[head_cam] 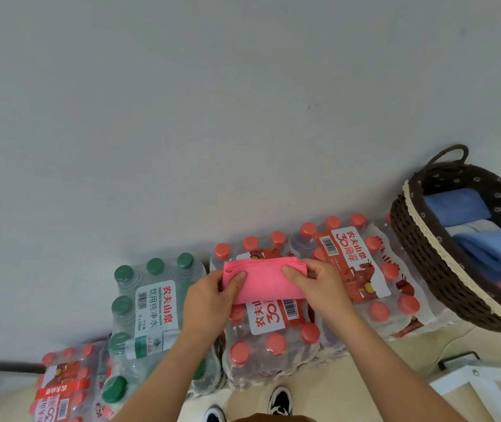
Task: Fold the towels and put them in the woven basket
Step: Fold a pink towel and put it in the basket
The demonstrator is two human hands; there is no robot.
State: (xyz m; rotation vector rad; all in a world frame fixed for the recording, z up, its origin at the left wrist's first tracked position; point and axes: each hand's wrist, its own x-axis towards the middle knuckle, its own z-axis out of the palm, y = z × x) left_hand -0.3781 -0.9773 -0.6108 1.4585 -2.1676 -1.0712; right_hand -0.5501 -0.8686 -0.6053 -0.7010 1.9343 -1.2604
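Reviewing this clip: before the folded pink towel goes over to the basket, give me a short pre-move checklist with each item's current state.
1. Both hands on the towel: ok. The left hand and right hand each pinch an end of the pink towel.
2. Towel folded compactly: ok, a small rectangle with layered edges showing at the left end.
3. Fold square and even underneath: cannot tell, the underside is hidden.
4. Woven basket within view and open: ok, at the right on the water bottle packs.
5. Room in the basket: ok, blue towels lie inside below the rim.
6. Path clear to the basket: ok, only bottle caps between.
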